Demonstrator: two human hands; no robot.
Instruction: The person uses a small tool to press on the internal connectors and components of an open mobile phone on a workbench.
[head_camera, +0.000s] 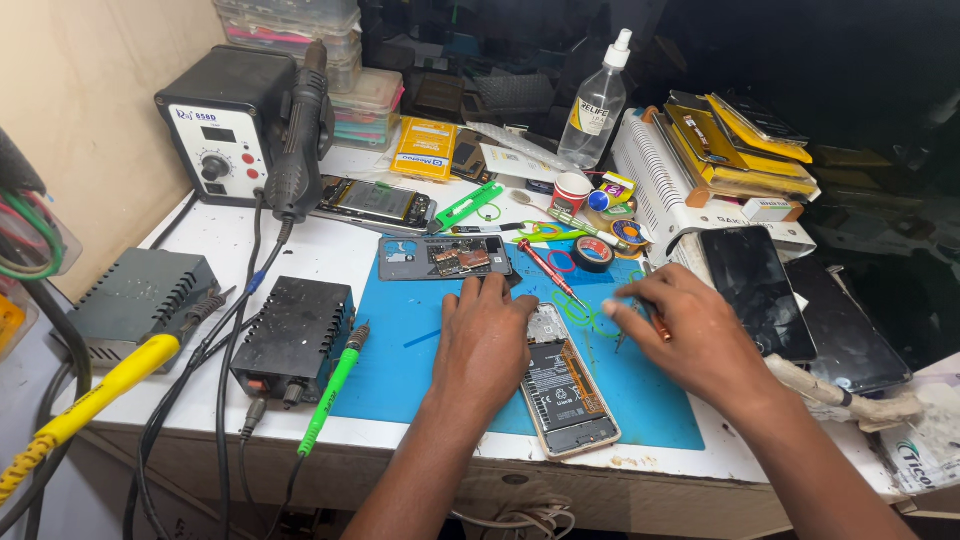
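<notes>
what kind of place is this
Most likely a phone repair bench: an opened phone lies on a blue work mat under the left hand, beside a hot-air rework station.

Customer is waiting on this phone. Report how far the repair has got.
Done: the grey back cover is off and lies at the blue mat's far edge. In hand: the left hand steadies the opened phone; the right hand holds a thin orange-handled tool. Left: the phone is still open, uncovered.

Left hand (485, 340) flat beside an opened phone (566, 390) on the blue mat (420, 370), right hand (690, 335) pinching a small tool (655, 322).
</notes>
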